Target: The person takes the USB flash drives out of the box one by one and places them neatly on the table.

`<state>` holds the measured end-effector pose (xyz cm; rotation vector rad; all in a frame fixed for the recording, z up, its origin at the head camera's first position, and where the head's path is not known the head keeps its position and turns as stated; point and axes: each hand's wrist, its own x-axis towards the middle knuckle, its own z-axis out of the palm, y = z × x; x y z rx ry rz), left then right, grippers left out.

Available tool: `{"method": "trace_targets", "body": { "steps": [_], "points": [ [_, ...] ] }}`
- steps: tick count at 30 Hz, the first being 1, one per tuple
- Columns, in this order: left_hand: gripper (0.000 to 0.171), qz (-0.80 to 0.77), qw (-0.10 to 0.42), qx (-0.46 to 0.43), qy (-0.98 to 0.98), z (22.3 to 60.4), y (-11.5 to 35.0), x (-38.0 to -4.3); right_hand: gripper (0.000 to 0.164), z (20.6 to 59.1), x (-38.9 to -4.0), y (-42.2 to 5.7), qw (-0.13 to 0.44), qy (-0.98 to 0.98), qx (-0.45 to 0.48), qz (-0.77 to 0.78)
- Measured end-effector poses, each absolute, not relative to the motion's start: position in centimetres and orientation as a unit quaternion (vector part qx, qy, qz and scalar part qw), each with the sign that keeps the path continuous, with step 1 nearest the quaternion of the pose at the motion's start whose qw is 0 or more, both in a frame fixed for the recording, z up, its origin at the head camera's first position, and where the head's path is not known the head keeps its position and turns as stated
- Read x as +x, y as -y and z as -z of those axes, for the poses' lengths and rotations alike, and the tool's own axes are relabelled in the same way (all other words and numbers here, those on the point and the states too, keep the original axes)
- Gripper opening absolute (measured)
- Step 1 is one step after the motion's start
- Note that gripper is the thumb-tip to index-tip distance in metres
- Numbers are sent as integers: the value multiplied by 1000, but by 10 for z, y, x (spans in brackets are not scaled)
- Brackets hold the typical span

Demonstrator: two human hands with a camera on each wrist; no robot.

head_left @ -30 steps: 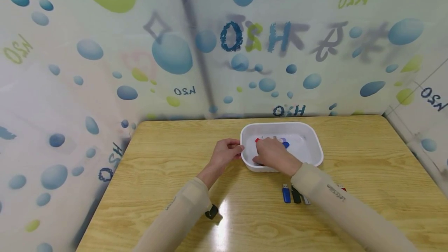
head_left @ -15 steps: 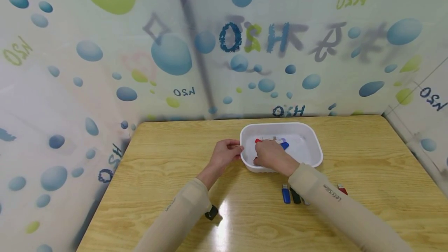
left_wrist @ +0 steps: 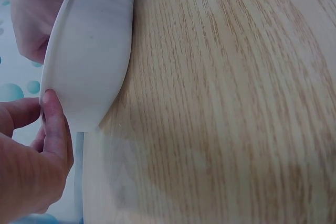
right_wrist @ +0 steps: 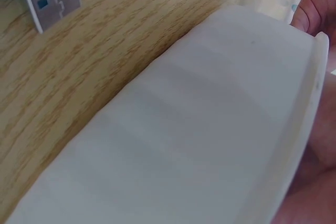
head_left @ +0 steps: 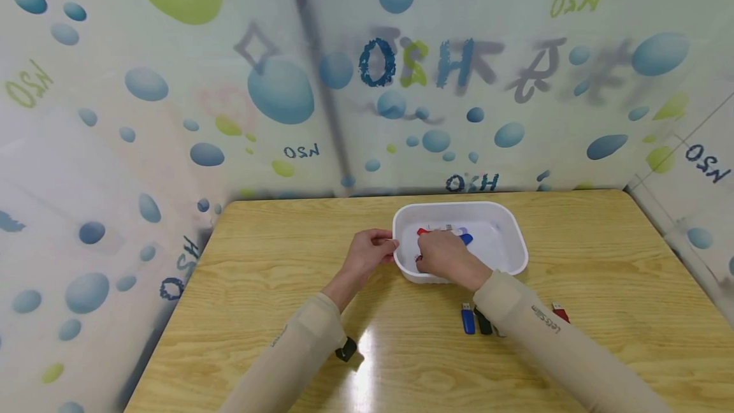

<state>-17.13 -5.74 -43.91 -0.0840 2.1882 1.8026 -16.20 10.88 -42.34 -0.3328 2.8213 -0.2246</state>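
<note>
A white plastic tray point(head_left: 507, 257) stands on the wooden table. At its left end my left hand point(head_left: 365, 252) pinches the rim, as the left wrist view shows with thumb and fingers of that hand point(left_wrist: 39, 161) on the tray wall point(left_wrist: 94, 45). My right hand point(head_left: 447, 256) reaches down inside the tray, fingers bent toward its floor; I cannot tell what they hold. Beyond those knuckles lie a red piece point(head_left: 422, 231), a white-and-purple stick point(head_left: 460, 231) and a blue piece point(head_left: 467, 239). In the right wrist view the near wall point(right_wrist: 184, 114) hides most of the hand.
In front of the tray lie a blue USB stick point(head_left: 467, 320) and a black one point(head_left: 483, 322), partly under the right sleeve point(head_left: 533, 311). A red USB stick point(head_left: 560, 313) lies right of that sleeve. A small black block point(head_left: 346, 349) shows beside the left sleeve point(head_left: 312, 330).
The right hand shifts very slightly in the tray, and the right forearm has drawn a little down and left, uncovering more of the red USB stick. The left hand stays at the rim.
</note>
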Motion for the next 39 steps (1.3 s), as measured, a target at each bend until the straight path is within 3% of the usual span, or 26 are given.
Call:
{"method": "trace_targets", "body": {
  "steps": [14, 25, 39],
  "points": [
    [32, -634, 153, -28, -757, 439, 56, -171, 27, 410, -154, -118, 122, -980, -93, 122],
    [33, -625, 155, -34, -764, 439, 55, -172, 18, 390, -134, -139, 57, -978, -70, 189],
    [34, -625, 159, -35, -764, 438, 56, -171, 19, 376, -108, -171, 2, -978, -50, 201]
  ]
}}
